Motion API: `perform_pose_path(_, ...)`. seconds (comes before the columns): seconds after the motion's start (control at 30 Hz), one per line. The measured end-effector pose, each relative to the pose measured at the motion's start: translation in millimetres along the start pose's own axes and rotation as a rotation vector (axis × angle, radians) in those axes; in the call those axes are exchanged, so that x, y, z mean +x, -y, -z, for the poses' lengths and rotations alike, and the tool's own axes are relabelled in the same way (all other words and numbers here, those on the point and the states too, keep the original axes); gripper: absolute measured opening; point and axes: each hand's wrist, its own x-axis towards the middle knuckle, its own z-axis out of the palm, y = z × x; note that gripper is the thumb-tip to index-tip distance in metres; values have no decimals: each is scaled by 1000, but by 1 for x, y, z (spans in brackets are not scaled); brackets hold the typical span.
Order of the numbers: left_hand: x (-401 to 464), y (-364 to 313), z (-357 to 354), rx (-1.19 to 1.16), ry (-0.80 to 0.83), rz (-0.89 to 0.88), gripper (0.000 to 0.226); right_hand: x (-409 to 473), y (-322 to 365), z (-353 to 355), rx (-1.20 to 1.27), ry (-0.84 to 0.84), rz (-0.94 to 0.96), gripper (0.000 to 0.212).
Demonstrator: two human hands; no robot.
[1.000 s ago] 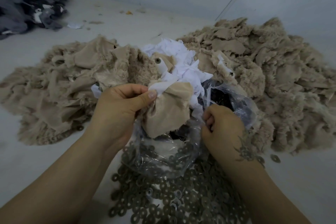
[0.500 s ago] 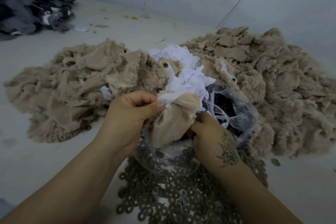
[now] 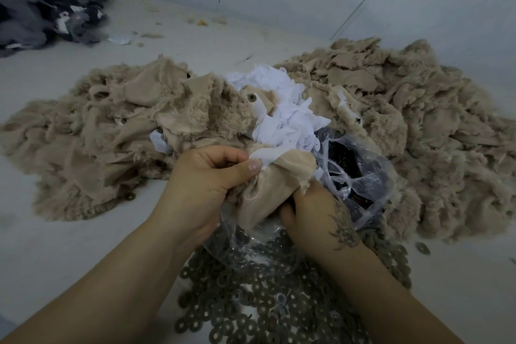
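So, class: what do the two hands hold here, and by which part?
Both hold one beige plush fabric piece. The left hand pinches its upper left edge under the thumb; the right hand grips its lower right edge.

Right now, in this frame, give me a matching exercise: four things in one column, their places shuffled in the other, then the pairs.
1 beige cloth piece
2 grey rings
3 dark fabric pile
4 white scraps

A far left, at the back
B gripped by the left hand and right hand
C spread nearest the camera, under the forearms
D between the beige heaps

Pairs: 1-B, 2-C, 3-A, 4-D.
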Motion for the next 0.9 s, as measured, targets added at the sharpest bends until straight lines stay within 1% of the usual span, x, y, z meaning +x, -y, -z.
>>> perform_pose_path(0.03,0,0,0,5,16,-4,11,1,-5,1,152,-45,-68,5)
perform_pose_path(0.07,-1,0,-1,11,33,-10,15,0,-8,2,275,-82,-144,8)
perform_pose_path(0.1,-1,0,-2,20,48,-17,18,0,-10,4,423,-88,-231,19)
perform_pose_path(0.13,-1,1,-2,31,60,-21,21,0,-10,9,637,-52,-340,30)
perform_pose_path(0.17,0,1,-3,49,67,-22,23,2,-11,13,954,-2,-450,40)
perform_pose_path(0.2,0,2,-4,74,72,-21,24,2,-11,18,1299,84,-539,45)
perform_pose_path(0.23,1,3,-5,99,77,-21,24,1,-12,23,1603,174,-597,41)
perform_pose_path(0.27,1,4,-6,120,81,-21,24,-1,-11,26,1794,265,-634,32)
perform_pose_path(0.3,1,5,-8,137,87,-21,23,-4,-10,28,1901,355,-650,23)
perform_pose_path(0.33,1,7,-9,152,93,-16,23,-6,-9,29,1972,443,-640,21)
perform_pose_path(0.4,2,9,-12,169,110,-1,19,-7,-9,29,2044,537,-590,26)
perform_pose_path(0.43,2,11,-14,173,114,3,18,-6,-7,29,2030,540,-551,32)
perform_pose_path(0.5,4,14,-16,187,102,4,19,-6,-8,29,1985,502,-507,54)
perform_pose_path(0.53,4,15,-17,197,95,3,18,-6,-8,29,1956,474,-488,57)
perform_pose_path(0.63,6,16,-18,253,92,-5,16,-6,-5,29,1773,336,-482,37)
perform_pose_path(0.77,9,17,-17,302,114,-35,18,-8,-4,27,1622,169,-440,26)
perform_pose_path(0.87,8,18,-18,310,133,-53,16,-9,-1,28,1543,142,-366,20)
perform_pose_path(0.9,7,18,-19,340,128,-65,13,-9,1,29,1543,139,-376,17)
